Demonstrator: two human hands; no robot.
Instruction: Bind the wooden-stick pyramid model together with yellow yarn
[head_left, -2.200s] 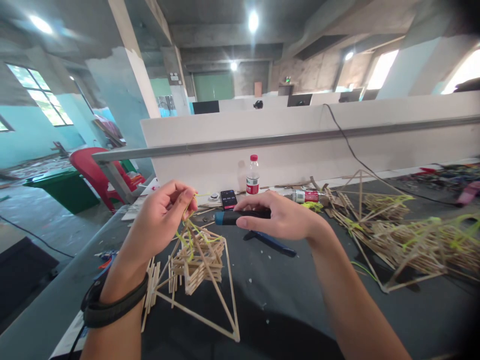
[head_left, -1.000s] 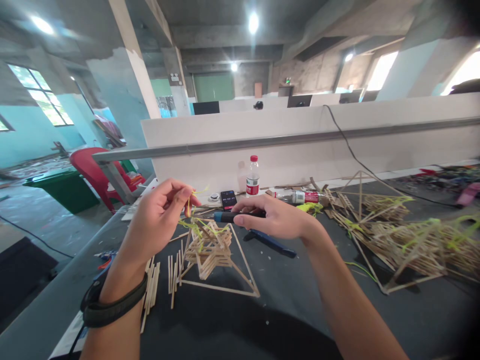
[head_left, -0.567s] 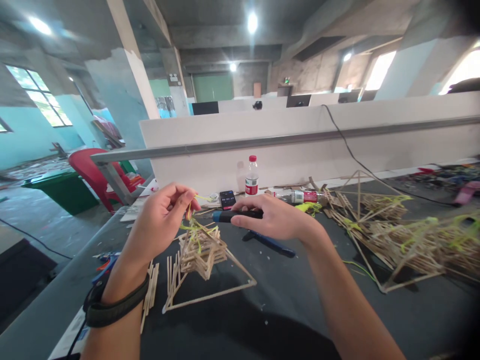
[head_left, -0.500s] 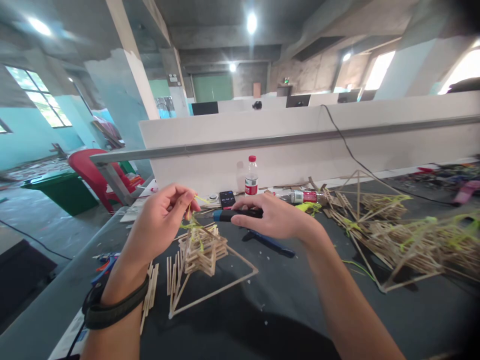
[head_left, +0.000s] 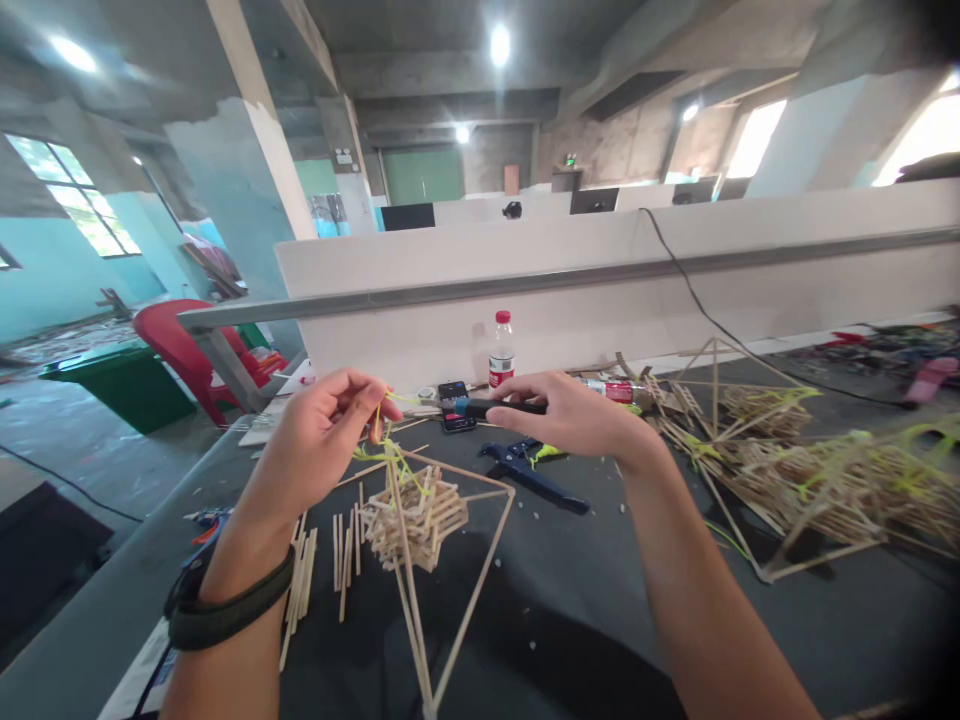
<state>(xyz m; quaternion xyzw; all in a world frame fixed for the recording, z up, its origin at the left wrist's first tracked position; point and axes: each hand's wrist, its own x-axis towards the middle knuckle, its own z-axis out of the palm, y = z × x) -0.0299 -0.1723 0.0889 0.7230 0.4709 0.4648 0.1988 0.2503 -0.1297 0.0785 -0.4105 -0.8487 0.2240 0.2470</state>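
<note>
My left hand [head_left: 337, 415] pinches a yellow-green string [head_left: 381, 415] above the peak of a pyramid frame of thin wooden sticks [head_left: 474, 590]. Inside the frame, a layered bundle of short sticks [head_left: 416, 520] appears to hang from the string; whether it touches the table cannot be made out. My right hand [head_left: 559, 412] is closed around a slim black-handled tool with a blue collar [head_left: 499, 408], pointing left towards the string. The tool's tip is too blurred to identify. Below the right hand lies a dark blue hand tool [head_left: 536, 478].
Loose sticks [head_left: 345, 560] lie near my left forearm. Behind the hands are a phone [head_left: 456, 408], an upright bottle [head_left: 502, 355] and a lying bottle [head_left: 619, 390]. More stick frames with yellow-green string [head_left: 810, 490] crowd the right. A white partition [head_left: 465, 260] borders the back.
The stick frame has turned, bringing one corner towards me, and its bundle has turned too. My right hand has shifted slightly up and right with the tool. The left hand stays nearly still.
</note>
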